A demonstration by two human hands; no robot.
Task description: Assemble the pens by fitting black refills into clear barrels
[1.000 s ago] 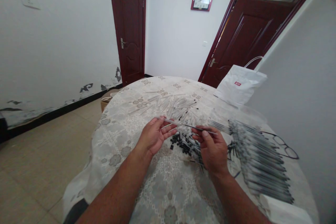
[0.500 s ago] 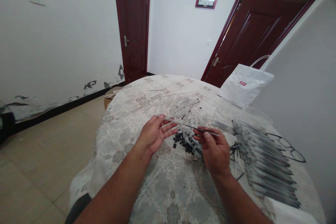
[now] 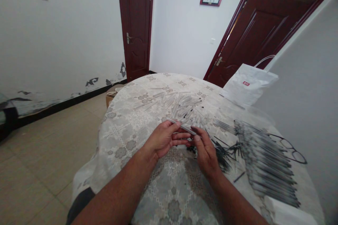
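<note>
A clear pen barrel [image 3: 187,128] is held slantwise between my two hands above the table. My left hand [image 3: 162,140] pinches its far left end between thumb and index finger, the other fingers loosely extended beneath. At the near right end, the thumb and fingers of my right hand [image 3: 207,152] are closed on the barrel. Behind the hands lies a loose pile of clear pen barrels [image 3: 182,102]. Small black plugs [image 3: 190,148] are partly hidden under my right hand, and dark thin refills [image 3: 223,156] spread beside it.
Rows of pens [image 3: 271,168] are stacked on the right of the cloth-covered round table [image 3: 118,132]. Eyeglasses [image 3: 298,155] lie beyond them. A white paper bag [image 3: 249,86] stands at the back right, and a white object [image 3: 287,212] lies at the front right.
My right hand has moved left toward my left hand. The dark refill that stretched between the hands has slid into the barrel, and the hands are now close together.
</note>
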